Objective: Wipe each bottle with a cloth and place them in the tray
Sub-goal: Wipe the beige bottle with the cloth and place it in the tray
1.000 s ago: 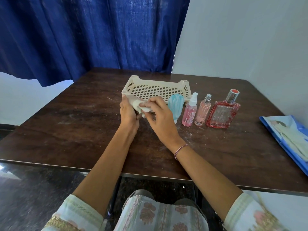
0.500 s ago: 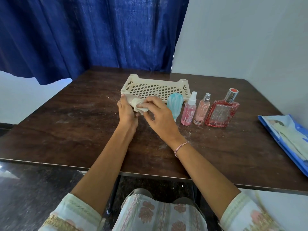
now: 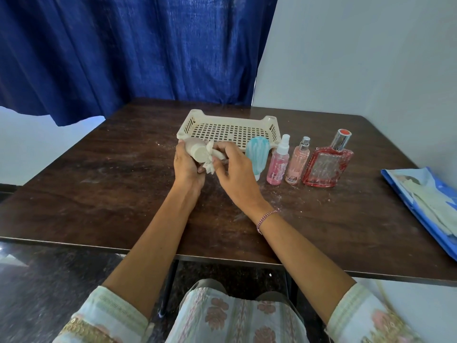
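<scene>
My left hand grips a small white bottle, tilted so its flat base faces me. My right hand pinches a crumpled white cloth against that base. Both hands hover just in front of the cream perforated tray, which holds nothing. To the right stand a turquoise bottle, a pink spray bottle, a slimmer pale pink spray bottle and a red square perfume bottle in a row.
The dark wooden table carries white dust specks near the bottles. A blue plastic packet lies at the right edge. A blue curtain hangs behind, and a white wall stands to the right.
The white bottle has turned in my left hand so its base now shows, and the cloth in my right hand has shifted onto that base. The other bottles have not moved.
</scene>
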